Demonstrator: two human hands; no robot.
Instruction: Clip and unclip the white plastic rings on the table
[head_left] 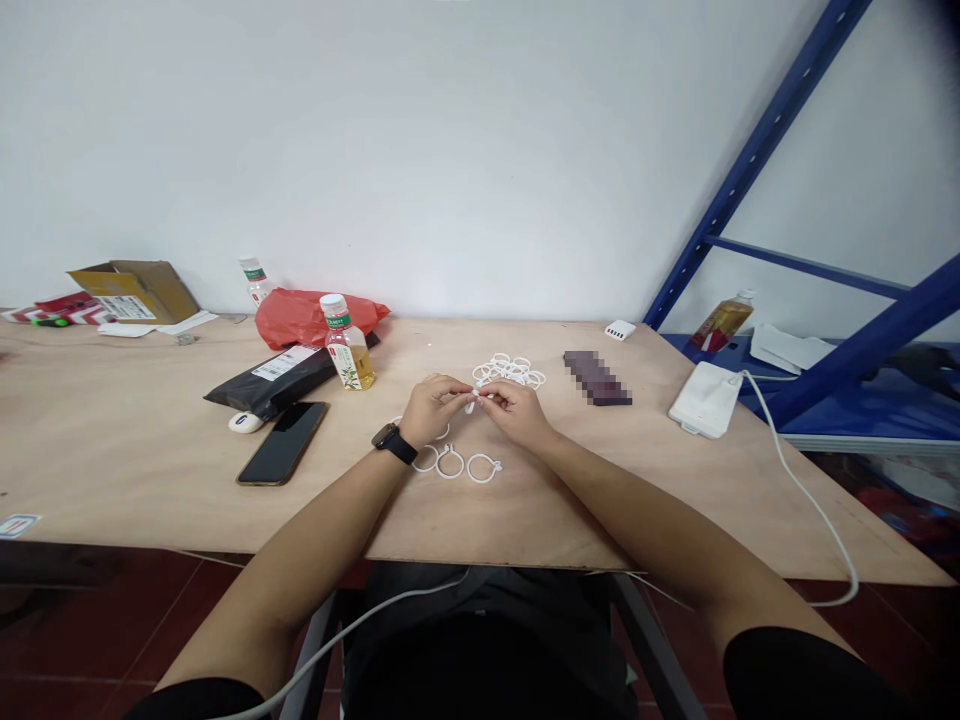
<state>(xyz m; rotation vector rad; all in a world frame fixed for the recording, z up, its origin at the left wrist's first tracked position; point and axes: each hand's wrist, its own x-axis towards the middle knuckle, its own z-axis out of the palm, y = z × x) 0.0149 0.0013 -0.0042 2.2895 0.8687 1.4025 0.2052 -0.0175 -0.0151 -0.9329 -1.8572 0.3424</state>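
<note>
My left hand (pixel 433 410), with a black watch on its wrist, and my right hand (pixel 517 412) meet over the middle of the table. Their fingertips pinch a small white ring (pixel 470 406) between them, mostly hidden by the fingers. Just behind the hands lies a pile of white rings (pixel 517 368). Nearer the front edge, several loose white rings (pixel 450 462) lie flat, some partly covered by my left hand and wrist. Each of these rings that shows fully has a small tab on its rim.
Left of the hands are a drink bottle (pixel 348 345), a red bag (pixel 300 315), a black package (pixel 274 380), a phone (pixel 283 444) and an open carton (pixel 142 290). To the right are a dark blurred object (pixel 598 378) and a white power bank (pixel 706 400) with a cable.
</note>
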